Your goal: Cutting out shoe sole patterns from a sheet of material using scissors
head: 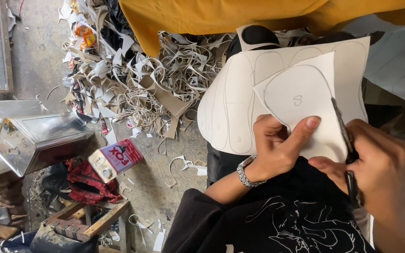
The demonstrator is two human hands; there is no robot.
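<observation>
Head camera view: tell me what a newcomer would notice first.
At centre right, the left hand pinches a white sheet with a pencilled outline, while the right hand runs scissors along its edge. To the upper left, a heap of pale offcut strips covers the floor, with metal cans beside it.

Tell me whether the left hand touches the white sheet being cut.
Touching: the head view shows the left hand with its thumb pressed flat on the white sheet.

Scissors' (348,154) handles hidden inside right hand (383,171), forearm cut off.
</observation>
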